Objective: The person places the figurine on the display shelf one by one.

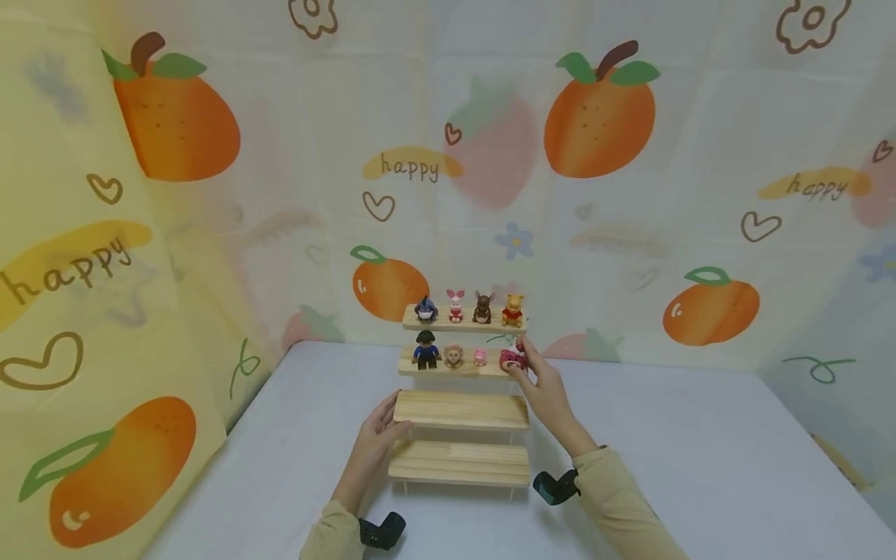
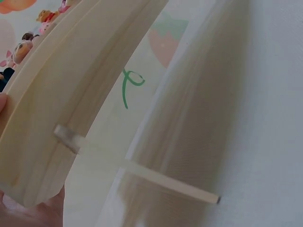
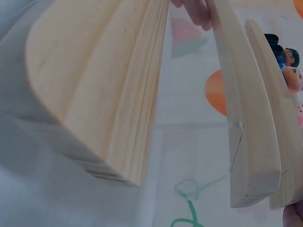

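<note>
A wooden tiered display stand (image 1: 458, 408) rises in steps on the white table. At the right end of its second tier from the top, my right hand (image 1: 549, 393) pinches a dark pink bear figurine (image 1: 513, 360) between thumb and fingers. My left hand (image 1: 376, 435) grips the left end of the third board, thumb at the front edge. A figure in blue with a black hat (image 1: 425, 350), a lion-like figurine (image 1: 453, 355) and a small pink figurine (image 1: 479, 357) share the bear's tier. In the right wrist view, only part of my right hand (image 3: 293, 215) shows.
The top tier carries a blue donkey figurine (image 1: 425, 309), a piglet figurine (image 1: 456, 306), a brown kangaroo-like figurine (image 1: 483, 308) and a yellow bear in red (image 1: 513, 311). Thin clear legs (image 2: 170, 182) support the boards. A fruit-printed cloth (image 1: 280, 155) hangs behind the table.
</note>
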{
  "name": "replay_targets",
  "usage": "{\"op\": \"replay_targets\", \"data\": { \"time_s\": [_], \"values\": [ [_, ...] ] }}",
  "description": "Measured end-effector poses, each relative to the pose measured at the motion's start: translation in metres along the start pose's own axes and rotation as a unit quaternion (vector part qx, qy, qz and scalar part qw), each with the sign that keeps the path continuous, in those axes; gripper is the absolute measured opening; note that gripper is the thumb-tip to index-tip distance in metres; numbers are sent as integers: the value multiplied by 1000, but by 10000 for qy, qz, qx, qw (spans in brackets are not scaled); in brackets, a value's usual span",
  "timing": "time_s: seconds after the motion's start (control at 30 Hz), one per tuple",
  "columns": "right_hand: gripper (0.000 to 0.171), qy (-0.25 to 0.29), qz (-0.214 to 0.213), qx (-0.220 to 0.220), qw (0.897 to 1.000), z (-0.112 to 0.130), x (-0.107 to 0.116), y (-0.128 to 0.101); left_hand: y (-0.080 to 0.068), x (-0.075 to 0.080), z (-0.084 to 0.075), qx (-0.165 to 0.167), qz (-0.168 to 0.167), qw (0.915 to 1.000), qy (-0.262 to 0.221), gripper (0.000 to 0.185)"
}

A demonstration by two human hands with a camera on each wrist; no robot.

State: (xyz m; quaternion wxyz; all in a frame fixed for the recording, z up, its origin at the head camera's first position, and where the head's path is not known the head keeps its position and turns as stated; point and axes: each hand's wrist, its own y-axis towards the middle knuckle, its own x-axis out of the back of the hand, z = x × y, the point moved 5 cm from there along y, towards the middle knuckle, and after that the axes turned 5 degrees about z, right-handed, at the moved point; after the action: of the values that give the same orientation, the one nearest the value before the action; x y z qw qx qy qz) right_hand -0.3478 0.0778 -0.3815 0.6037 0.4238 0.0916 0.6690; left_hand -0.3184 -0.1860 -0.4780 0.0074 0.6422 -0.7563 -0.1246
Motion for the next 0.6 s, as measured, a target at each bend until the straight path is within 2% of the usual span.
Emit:
{"op": "replay_targets", "data": {
  "time_s": [0.13,0.23,0.33,0.43,0.6],
  "values": [
    [53,101,-18,9,9999,-3,-1,-1,0,0,2,59,-20,10000,-75,67],
    [54,166,-37,-74,9998,11,1,-1,1,1,4,151,-78,9998,-57,67],
    [54,104,-29,-188,9998,11,3,-4,3,1,5,277,-100,9996,8,67],
    [52,-30,-66,-209,9998,-2,7,-10,5,0,4,448,-50,9990,18,68],
    [46,-444,0,-232,9987,-16,21,-14,7,8,-7,693,55,9953,673,63]
  ]
}}
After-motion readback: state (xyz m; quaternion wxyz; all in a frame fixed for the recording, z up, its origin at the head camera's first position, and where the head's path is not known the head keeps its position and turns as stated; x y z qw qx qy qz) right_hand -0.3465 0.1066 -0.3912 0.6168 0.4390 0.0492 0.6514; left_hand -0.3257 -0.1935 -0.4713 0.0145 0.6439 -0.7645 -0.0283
